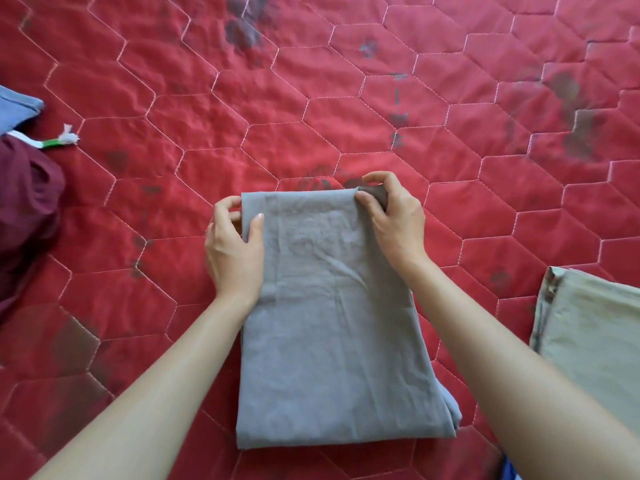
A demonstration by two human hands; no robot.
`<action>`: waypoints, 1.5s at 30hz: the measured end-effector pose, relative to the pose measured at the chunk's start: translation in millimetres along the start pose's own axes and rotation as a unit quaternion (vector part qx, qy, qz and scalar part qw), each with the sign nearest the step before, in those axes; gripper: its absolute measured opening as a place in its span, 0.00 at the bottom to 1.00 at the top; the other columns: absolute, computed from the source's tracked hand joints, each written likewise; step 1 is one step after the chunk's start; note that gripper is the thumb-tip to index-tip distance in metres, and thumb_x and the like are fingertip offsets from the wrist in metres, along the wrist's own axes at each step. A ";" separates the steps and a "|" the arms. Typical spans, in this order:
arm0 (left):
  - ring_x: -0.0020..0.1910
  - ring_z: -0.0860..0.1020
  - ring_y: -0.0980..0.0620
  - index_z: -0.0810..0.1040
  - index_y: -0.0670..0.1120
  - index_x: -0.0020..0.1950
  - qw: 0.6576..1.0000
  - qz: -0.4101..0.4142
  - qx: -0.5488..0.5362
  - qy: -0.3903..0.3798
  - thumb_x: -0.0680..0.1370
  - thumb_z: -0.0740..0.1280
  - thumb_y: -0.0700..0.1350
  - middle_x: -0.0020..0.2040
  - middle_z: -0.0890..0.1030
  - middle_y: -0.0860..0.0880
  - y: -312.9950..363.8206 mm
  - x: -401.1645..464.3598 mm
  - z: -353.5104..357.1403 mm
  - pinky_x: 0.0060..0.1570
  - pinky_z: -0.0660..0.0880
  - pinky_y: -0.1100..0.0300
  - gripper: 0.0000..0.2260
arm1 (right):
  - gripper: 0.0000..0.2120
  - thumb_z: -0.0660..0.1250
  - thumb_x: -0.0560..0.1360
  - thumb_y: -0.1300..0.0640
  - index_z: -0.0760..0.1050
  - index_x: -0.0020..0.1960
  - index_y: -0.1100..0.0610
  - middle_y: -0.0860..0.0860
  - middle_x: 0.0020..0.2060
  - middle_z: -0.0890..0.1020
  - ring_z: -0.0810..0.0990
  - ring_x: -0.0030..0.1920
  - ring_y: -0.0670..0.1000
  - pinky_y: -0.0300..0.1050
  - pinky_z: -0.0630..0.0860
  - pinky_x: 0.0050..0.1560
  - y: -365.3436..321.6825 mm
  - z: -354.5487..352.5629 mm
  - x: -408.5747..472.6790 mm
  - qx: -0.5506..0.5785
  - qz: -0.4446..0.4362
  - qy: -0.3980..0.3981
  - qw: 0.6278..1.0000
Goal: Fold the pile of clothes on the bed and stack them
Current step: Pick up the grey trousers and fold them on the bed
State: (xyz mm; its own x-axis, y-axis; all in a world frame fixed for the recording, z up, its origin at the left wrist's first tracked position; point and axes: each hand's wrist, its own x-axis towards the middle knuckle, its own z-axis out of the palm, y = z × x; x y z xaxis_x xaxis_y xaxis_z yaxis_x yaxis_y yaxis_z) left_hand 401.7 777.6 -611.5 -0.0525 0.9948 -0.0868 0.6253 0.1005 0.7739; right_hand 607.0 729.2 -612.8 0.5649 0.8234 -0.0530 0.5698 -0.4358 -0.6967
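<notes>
From your head camera you look down on four pieces of cloth and your two bare hands. One folded grey cotton garment (329,323) lies in the middle of the red quilted bedspread with hexagon stitching (311,98), reaching from the near edge of the view out to your hands. It is a long rectangle, folded into several layers that show at its near right corner, and its top face is lightly creased with a few slanting wrinkles. The far edge is a straight fold.

Your left hand (235,247) grasps the far left corner of the grey garment, thumb lying on top of the cloth and fingers curled round its left edge. Your right hand (394,220) pinches the far right corner, thumb on top and fingers wrapped over a small bunched bit of fabric at the fold.

To the right, near you, lies one flat beige folded cloth (595,341), apart from the grey garment. At the far left edge sits one crumpled maroon garment (24,209), with a white drawstring with a frayed end (52,140) lying just beyond it. Farther left still is one blue fabric corner (17,105). The bedspread carries several dark grey blotches.
</notes>
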 end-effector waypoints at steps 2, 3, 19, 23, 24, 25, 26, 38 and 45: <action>0.59 0.73 0.43 0.72 0.41 0.65 0.997 0.062 0.055 0.009 0.77 0.67 0.42 0.59 0.76 0.43 -1.6 -0.3 0.4 0.60 0.65 0.58 0.18 | 0.12 0.67 0.77 0.53 0.76 0.59 0.55 0.46 0.52 0.80 0.76 0.55 0.52 0.47 0.70 0.52 0.2 3.9 0.6 -0.036 -0.025 0.017 0.999; 0.62 0.71 0.42 0.71 0.39 0.67 0.989 0.113 0.094 0.018 0.76 0.67 0.40 0.63 0.74 0.41 -1.7 -1.5 -0.6 0.64 0.64 0.57 0.19 | 0.13 0.67 0.77 0.54 0.76 0.60 0.56 0.49 0.55 0.79 0.75 0.57 0.54 0.49 0.70 0.56 -0.8 4.7 0.1 -0.072 -0.045 0.042 0.995; 0.78 0.51 0.44 0.58 0.51 0.78 0.882 0.287 0.342 -0.149 0.80 0.51 0.56 0.79 0.55 0.44 -27.4 -11.8 37.2 0.74 0.44 0.42 0.27 | 0.27 0.46 0.81 0.42 0.57 0.78 0.49 0.54 0.77 0.60 0.54 0.78 0.54 0.66 0.43 0.74 11.8 41.3 -20.8 -0.366 -0.140 -0.075 0.917; 0.78 0.52 0.43 0.58 0.46 0.78 0.891 0.260 0.349 -0.131 0.81 0.48 0.54 0.79 0.55 0.42 -19.1 -26.3 27.1 0.74 0.46 0.41 0.26 | 0.28 0.44 0.81 0.43 0.55 0.79 0.51 0.57 0.78 0.55 0.49 0.78 0.57 0.65 0.40 0.74 -0.2 33.7 -34.4 -0.362 -0.101 -0.042 0.926; 0.78 0.53 0.42 0.58 0.45 0.78 0.893 0.263 0.343 -0.123 0.81 0.49 0.53 0.78 0.56 0.41 -17.6 -38.6 22.3 0.73 0.46 0.41 0.26 | 0.27 0.46 0.81 0.44 0.56 0.78 0.52 0.58 0.78 0.56 0.51 0.78 0.58 0.65 0.42 0.74 -5.7 33.2 -48.5 -0.352 -0.097 -0.018 0.931; 0.77 0.54 0.42 0.59 0.45 0.77 0.891 0.275 0.340 -0.124 0.81 0.50 0.53 0.78 0.57 0.41 -18.9 -54.5 16.9 0.73 0.47 0.41 0.26 | 0.26 0.47 0.82 0.45 0.58 0.78 0.52 0.58 0.77 0.57 0.53 0.78 0.58 0.65 0.45 0.74 -9.2 34.1 -66.9 -0.339 -0.103 -0.006 0.935; 0.77 0.55 0.42 0.60 0.45 0.77 0.883 0.292 0.343 -0.134 0.81 0.51 0.52 0.78 0.57 0.41 -23.7 -71.0 11.1 0.73 0.47 0.41 0.26 | 0.26 0.48 0.82 0.46 0.59 0.77 0.52 0.58 0.77 0.58 0.54 0.78 0.58 0.65 0.47 0.75 -8.7 35.0 -87.7 -0.329 -0.115 -0.011 0.937; 0.78 0.51 0.43 0.60 0.46 0.78 0.881 0.298 0.336 -0.148 0.81 0.52 0.54 0.79 0.55 0.42 -48.4 -131.8 -26.7 0.74 0.45 0.42 0.26 | 0.29 0.45 0.81 0.43 0.52 0.79 0.53 0.58 0.78 0.54 0.50 0.78 0.57 0.65 0.47 0.75 38.9 -20.5 -171.2 -0.321 0.021 0.016 0.947; 0.78 0.53 0.44 0.57 0.48 0.78 0.838 0.333 0.372 -0.221 0.81 0.53 0.54 0.78 0.55 0.42 -95.2 -184.6 -33.0 0.74 0.50 0.38 0.26 | 0.25 0.52 0.82 0.46 0.59 0.77 0.51 0.57 0.77 0.60 0.57 0.77 0.56 0.63 0.52 0.75 37.5 27.2 -240.3 -0.343 -0.073 -0.028 0.936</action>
State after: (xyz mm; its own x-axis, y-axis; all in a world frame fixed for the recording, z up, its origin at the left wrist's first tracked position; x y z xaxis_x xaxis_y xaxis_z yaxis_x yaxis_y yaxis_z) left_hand 326.1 584.8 -648.5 0.6922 0.7076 -0.1417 0.7216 -0.6753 0.1527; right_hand 476.3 524.9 -645.6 0.4301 0.9017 -0.0431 0.8984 -0.4323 -0.0780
